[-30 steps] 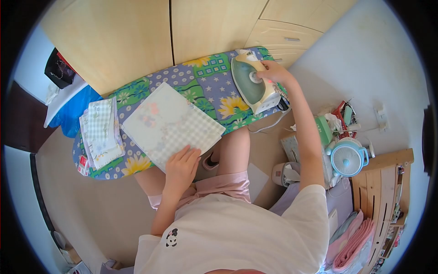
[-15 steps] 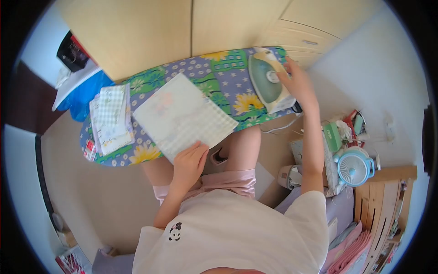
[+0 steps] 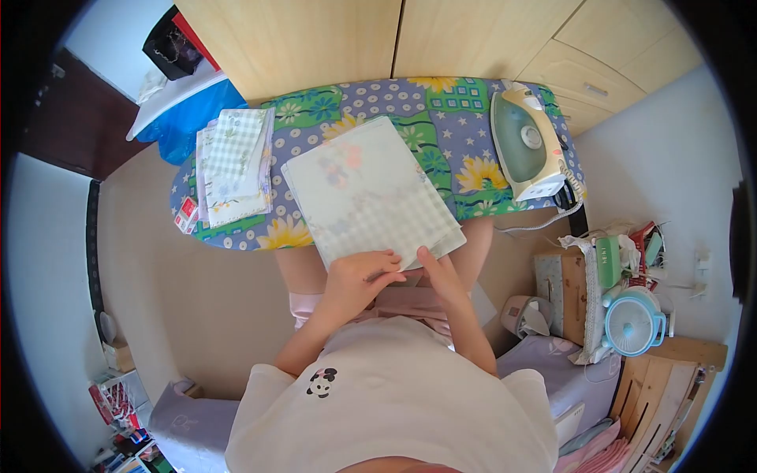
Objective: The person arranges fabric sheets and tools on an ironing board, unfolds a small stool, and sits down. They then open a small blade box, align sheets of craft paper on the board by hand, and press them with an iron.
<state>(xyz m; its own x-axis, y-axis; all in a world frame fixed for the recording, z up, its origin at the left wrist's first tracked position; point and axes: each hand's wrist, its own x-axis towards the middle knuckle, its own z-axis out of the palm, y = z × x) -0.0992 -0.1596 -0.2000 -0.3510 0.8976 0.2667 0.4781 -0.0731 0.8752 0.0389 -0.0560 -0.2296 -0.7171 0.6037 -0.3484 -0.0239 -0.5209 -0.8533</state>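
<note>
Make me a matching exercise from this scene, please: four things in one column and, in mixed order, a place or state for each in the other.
Things:
1. Iron
2. Large patterned cloth
3. Pile of smaller cloths
4. Fan

Places and states:
A. Lies toward the left end of the ironing board
B. Light blue, off the board to the right
C. Has the left hand and the right hand at its near edge
D. Sits at the board's right end, touched by neither hand

Right pairs: 1-D, 2-C, 3-A, 4-B

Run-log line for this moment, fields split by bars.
left hand: at near edge of pale checked cloth | right hand: at same cloth's near corner | cream-and-green iron: untouched on floral ironing board
</note>
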